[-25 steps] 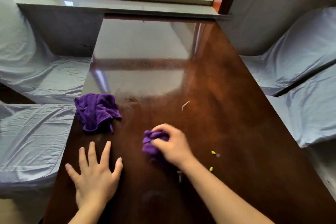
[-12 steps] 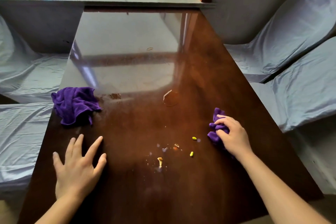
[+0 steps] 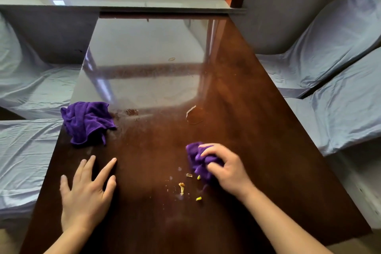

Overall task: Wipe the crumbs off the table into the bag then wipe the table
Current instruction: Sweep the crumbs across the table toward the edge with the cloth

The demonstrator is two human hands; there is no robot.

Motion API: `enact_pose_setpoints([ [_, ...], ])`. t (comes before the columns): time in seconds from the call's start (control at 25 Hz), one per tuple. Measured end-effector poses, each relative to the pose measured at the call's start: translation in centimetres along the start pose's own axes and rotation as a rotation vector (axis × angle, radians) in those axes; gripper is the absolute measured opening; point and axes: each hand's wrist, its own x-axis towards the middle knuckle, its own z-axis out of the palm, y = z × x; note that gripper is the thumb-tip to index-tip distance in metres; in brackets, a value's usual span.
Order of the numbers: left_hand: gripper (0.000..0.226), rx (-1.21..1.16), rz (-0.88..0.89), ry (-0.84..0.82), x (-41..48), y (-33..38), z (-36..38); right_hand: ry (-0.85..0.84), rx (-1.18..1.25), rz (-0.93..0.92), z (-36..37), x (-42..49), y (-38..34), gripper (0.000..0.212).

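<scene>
My right hand grips a bunched purple cloth and presses it on the dark wooden table, right of centre. Just left of that cloth lie small yellow and tan crumbs, with a yellow bit touching the cloth's lower edge. My left hand rests flat on the table near the left edge, fingers spread, holding nothing. A second purple cloth lies crumpled at the left edge, beyond my left hand. No bag is in view.
A faint ring mark with a pale sliver and a smear of brown specks sit mid-table. Chairs under grey covers flank both sides. A window sill runs along the far end.
My right hand swept the cloth from mid-table out to the right, then back left up against the crumbs. The left hand stayed flat. The crumbs, hidden at first, now show.
</scene>
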Motion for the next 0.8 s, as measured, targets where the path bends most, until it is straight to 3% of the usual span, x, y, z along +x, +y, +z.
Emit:
enact_pose_setpoints([
  [0.12, 0.057, -0.019, -0.004, 0.018, 0.3, -0.1, 0.1, 0.274, 0.08, 0.113, -4.4, 4.1, 1.4, 0.031],
  [0.2, 0.056, -0.023, -0.009, 0.027, 0.3, -0.2, 0.3, 0.324, -0.022, 0.207, -6.5, 7.1, 2.8, 0.029],
  [0.32, 0.054, -0.022, -0.008, 0.048, 0.3, -0.2, 0.5, 0.212, -0.318, 0.258, -5.6, 9.7, 4.2, 0.028],
  [0.44, 0.054, -0.008, -0.007, 0.047, 0.5, -0.3, 0.4, 0.096, -0.405, 0.117, -2.2, 8.1, 3.6, 0.028],
  [0.6, 0.055, -0.002, -0.005, 0.042, 0.4, 0.0, 0.2, -0.12, -0.355, -0.072, 1.0, 3.7, 1.6, 0.029],
  [0.72, 0.056, -0.003, -0.008, 0.043, 0.5, 0.0, 0.1, -0.288, -0.124, 0.002, 1.4, 2.7, 0.5, 0.028],
  [0.8, 0.056, 0.005, -0.001, 0.039, 0.5, 0.0, 0.1, -0.258, 0.044, 0.085, 0.5, 3.8, 0.1, 0.029],
])
